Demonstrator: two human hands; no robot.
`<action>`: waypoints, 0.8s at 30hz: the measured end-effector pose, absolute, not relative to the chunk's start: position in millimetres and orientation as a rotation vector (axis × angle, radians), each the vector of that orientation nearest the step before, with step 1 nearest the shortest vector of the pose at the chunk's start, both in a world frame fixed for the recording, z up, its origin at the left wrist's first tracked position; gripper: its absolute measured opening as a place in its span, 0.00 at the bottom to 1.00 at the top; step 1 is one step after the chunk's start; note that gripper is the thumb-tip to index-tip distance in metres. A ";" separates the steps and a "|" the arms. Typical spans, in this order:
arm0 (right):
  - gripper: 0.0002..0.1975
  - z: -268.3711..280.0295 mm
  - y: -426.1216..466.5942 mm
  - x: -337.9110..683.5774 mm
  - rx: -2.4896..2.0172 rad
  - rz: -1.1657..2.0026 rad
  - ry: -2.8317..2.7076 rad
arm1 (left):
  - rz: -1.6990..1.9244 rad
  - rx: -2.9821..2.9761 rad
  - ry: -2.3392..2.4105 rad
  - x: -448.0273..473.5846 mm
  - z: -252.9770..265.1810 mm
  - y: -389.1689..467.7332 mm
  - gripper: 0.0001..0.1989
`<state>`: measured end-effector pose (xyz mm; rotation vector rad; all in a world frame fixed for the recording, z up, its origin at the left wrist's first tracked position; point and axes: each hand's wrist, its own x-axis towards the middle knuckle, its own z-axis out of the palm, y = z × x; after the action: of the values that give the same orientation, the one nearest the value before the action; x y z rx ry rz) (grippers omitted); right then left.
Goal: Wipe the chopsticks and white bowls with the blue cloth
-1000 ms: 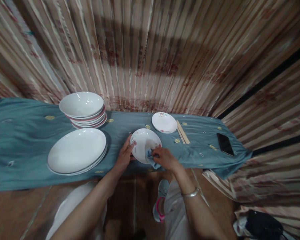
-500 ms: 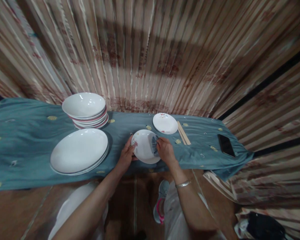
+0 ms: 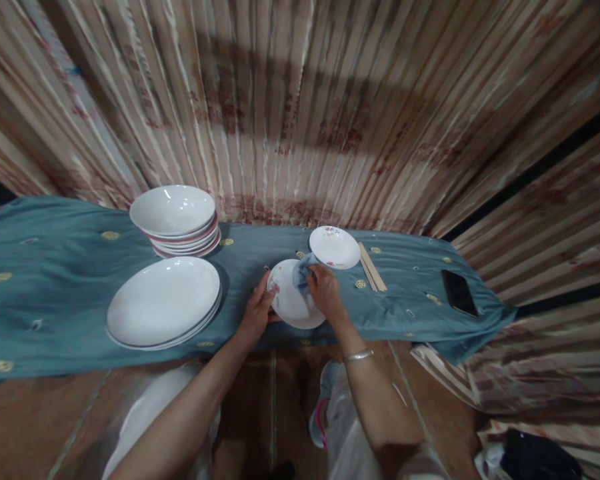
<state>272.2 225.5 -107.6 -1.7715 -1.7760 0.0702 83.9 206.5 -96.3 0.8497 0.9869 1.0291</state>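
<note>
My left hand (image 3: 257,308) grips the left edge of a small white plate (image 3: 295,305) with a floral print, thumb on top and fingers beneath. In my right hand (image 3: 324,288) is a bunched blue-grey cloth (image 3: 303,269), pressed on the plate's upper part. A second floral plate (image 3: 335,247) lies just behind, with wooden chopsticks (image 3: 372,268) beside it on the right.
On the left stand a stack of white bowls (image 3: 174,212) and a stack of large oval plates (image 3: 165,300). A black phone (image 3: 459,292) lies at the right on the teal tablecloth (image 3: 260,241). A pleated curtain (image 3: 290,120) hangs behind the table.
My right hand has moved the cloth up and slightly left across the plate, from its right side to its upper part. My left hand keeps its hold on the rim.
</note>
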 end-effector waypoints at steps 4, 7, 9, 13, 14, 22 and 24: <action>0.17 -110.7 231.4 259.9 -1.702 0.074 -1.776 | 0.959 0.861 1.029 84.1 -91.1 205.2 0.34; 0.19 -110.9 236.6 251.6 -1.670 0.115 -1.799 | 0.961 0.850 1.010 84.4 -89.2 204.1 0.33; 0.19 -110.2 240.4 246.6 -1.648 0.150 -1.821 | 0.952 0.844 1.001 84.6 -88.2 203.5 0.33; 0.20 -108.6 244.9 235.8 -1.558 0.247 -1.850 | 0.942 0.838 1.005 84.7 -87.6 203.3 0.34; 0.20 -108.1 244.8 232.8 -1.532 0.274 -1.847 | 0.943 0.833 1.005 84.6 -88.1 203.5 0.34; 0.20 -98.6 229.7 215.2 -1.354 0.541 -1.841 | 0.990 0.792 0.993 84.7 -97.7 205.5 0.32; 0.19 -95.9 224.0 212.9 -1.315 0.601 -1.840 | 1.001 0.776 0.982 85.1 -99.0 205.7 0.32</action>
<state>212.9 224.0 -95.9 -1.3148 -1.8400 0.6009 85.1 205.7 -99.0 0.7762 0.9824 1.0005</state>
